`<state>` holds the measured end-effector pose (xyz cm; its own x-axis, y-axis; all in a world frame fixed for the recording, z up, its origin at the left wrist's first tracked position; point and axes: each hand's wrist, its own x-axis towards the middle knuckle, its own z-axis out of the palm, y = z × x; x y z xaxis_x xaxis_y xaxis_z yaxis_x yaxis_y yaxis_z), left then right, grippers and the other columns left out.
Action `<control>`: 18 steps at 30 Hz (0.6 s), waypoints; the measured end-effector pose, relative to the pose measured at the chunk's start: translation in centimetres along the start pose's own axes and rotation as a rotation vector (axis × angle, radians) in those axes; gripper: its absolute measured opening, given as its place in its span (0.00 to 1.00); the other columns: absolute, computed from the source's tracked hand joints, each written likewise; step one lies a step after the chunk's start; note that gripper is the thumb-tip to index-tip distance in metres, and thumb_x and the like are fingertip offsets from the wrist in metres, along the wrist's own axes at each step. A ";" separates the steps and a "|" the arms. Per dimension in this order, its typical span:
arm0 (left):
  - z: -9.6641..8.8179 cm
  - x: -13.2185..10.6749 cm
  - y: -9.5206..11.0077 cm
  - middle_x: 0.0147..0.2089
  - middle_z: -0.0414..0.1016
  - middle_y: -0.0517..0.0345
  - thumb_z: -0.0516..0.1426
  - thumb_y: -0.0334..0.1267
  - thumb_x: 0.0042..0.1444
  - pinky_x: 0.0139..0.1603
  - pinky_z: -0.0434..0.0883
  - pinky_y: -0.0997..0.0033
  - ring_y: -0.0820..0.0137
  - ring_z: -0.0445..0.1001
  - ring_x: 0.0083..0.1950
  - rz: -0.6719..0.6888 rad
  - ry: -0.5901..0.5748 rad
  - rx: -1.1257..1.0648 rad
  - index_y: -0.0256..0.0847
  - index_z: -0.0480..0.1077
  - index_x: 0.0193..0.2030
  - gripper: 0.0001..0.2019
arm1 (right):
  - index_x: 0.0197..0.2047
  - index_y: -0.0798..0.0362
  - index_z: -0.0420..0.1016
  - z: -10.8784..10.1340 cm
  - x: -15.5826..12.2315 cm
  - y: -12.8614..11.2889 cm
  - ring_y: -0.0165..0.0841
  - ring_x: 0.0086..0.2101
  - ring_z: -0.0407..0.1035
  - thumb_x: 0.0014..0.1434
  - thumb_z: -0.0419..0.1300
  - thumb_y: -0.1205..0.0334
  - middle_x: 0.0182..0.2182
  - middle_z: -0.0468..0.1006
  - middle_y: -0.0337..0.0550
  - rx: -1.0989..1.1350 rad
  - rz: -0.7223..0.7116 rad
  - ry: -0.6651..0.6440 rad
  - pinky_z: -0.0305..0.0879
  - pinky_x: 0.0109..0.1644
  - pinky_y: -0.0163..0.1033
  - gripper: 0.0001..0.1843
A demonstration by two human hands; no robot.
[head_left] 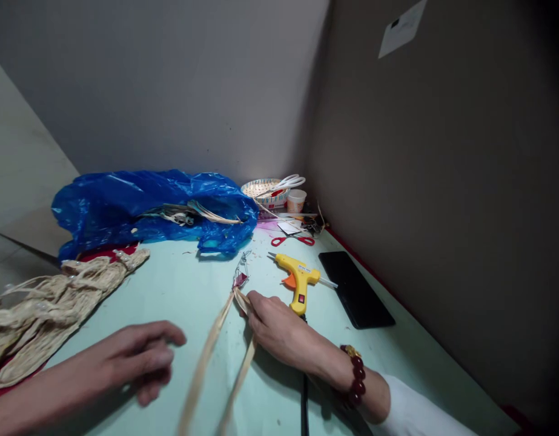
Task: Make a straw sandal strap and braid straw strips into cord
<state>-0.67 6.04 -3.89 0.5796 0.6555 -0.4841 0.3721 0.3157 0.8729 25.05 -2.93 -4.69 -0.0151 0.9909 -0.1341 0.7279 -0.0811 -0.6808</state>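
Toward the middle of the table my right hand pinches a pale straw strip between thumb and fingers. The strip loops at a small wire piece with a dark red part, and its two long ends trail toward me. My left hand hovers left of these ends, touching nothing, with its fingers loosely bent and apart. Just beyond my right hand lies a yellow hot glue gun with an orange trigger and a clear glue stick in its back.
Woven straw sandals lie at the left. A blue plastic bag with straw strips stands at the back. Red-handled scissors, a paper cup and a woven basket sit near the corner. A black phone or tablet lies along the right wall.
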 end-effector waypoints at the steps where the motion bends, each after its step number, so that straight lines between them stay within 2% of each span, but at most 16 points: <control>1: 1.0 0.9 0.9 0.26 0.79 0.51 0.67 0.53 0.48 0.25 0.71 0.74 0.68 0.74 0.23 0.019 -0.012 0.049 0.36 0.77 0.42 0.22 | 0.33 0.50 0.57 0.0 0.0 -0.2 0.29 0.24 0.53 0.63 0.47 0.67 0.25 0.61 0.36 0.005 0.003 0.000 0.48 0.28 0.36 0.06; 4: 4.1 4.2 3.3 0.28 0.78 0.55 0.64 0.54 0.51 0.32 0.74 0.67 0.65 0.76 0.28 0.074 -0.039 0.056 0.36 0.72 0.46 0.24 | 0.32 0.50 0.55 -0.1 -0.1 -0.5 0.29 0.24 0.53 0.64 0.46 0.66 0.24 0.60 0.35 0.030 -0.001 -0.005 0.48 0.29 0.35 0.08; 6: 5.6 6.1 4.1 0.24 0.73 0.62 0.66 0.50 0.49 0.29 0.71 0.70 0.67 0.74 0.26 0.127 -0.077 0.056 0.37 0.71 0.44 0.22 | 0.32 0.49 0.54 -0.1 -0.1 -0.6 0.29 0.24 0.54 0.67 0.45 0.65 0.24 0.61 0.35 0.059 -0.006 -0.017 0.49 0.28 0.35 0.10; 8: 6.5 7.4 4.2 0.22 0.71 0.64 0.68 0.47 0.46 0.26 0.70 0.70 0.69 0.72 0.23 0.156 -0.114 0.050 0.37 0.69 0.40 0.20 | 0.32 0.49 0.54 -0.3 -0.1 -0.6 0.30 0.25 0.56 0.69 0.44 0.61 0.24 0.63 0.36 0.092 -0.007 -0.035 0.51 0.29 0.34 0.11; 11: 6.7 7.9 3.8 0.20 0.73 0.62 0.63 0.45 0.51 0.23 0.68 0.72 0.70 0.71 0.19 0.158 -0.145 0.035 0.38 0.66 0.38 0.15 | 0.33 0.49 0.57 -0.5 -0.2 -0.3 0.30 0.26 0.60 0.71 0.43 0.56 0.26 0.68 0.38 0.141 -0.006 -0.070 0.54 0.30 0.34 0.13; 13: 6.5 7.7 3.5 0.19 0.70 0.65 0.61 0.43 0.54 0.17 0.60 0.78 0.77 0.63 0.15 0.130 -0.134 0.005 0.39 0.65 0.38 0.12 | 0.34 0.49 0.58 -0.7 -0.4 -0.1 0.31 0.27 0.63 0.71 0.42 0.54 0.27 0.71 0.39 0.202 0.002 -0.105 0.56 0.30 0.34 0.15; 15: 6.4 7.6 3.5 0.18 0.61 0.73 0.60 0.44 0.54 0.14 0.47 0.82 0.83 0.48 0.14 0.080 -0.103 -0.042 0.41 0.64 0.37 0.11 | 0.34 0.49 0.57 -0.7 -0.7 0.0 0.30 0.27 0.63 0.72 0.42 0.53 0.28 0.72 0.38 0.243 0.012 -0.128 0.57 0.31 0.34 0.16; 16: 6.5 7.6 3.5 0.18 0.56 0.76 0.60 0.46 0.54 0.13 0.42 0.82 0.83 0.43 0.15 0.058 -0.085 -0.065 0.41 0.64 0.36 0.12 | 0.34 0.49 0.57 -0.7 -0.9 0.0 0.30 0.27 0.62 0.72 0.41 0.52 0.28 0.71 0.38 0.234 0.015 -0.126 0.57 0.32 0.35 0.16; 18: 6.9 7.8 3.5 0.17 0.48 0.78 0.61 0.49 0.54 0.14 0.38 0.82 0.82 0.37 0.17 0.043 -0.048 -0.091 0.41 0.63 0.32 0.14 | 0.35 0.48 0.58 -0.8 -1.2 0.0 0.31 0.28 0.62 0.72 0.41 0.50 0.29 0.68 0.37 0.174 0.018 -0.104 0.57 0.34 0.36 0.16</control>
<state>10.11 7.52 -5.02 0.6287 0.6368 -0.4464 0.2798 0.3503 0.8939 25.59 -4.01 -3.98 -0.0804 0.9732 -0.2153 0.5995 -0.1253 -0.7905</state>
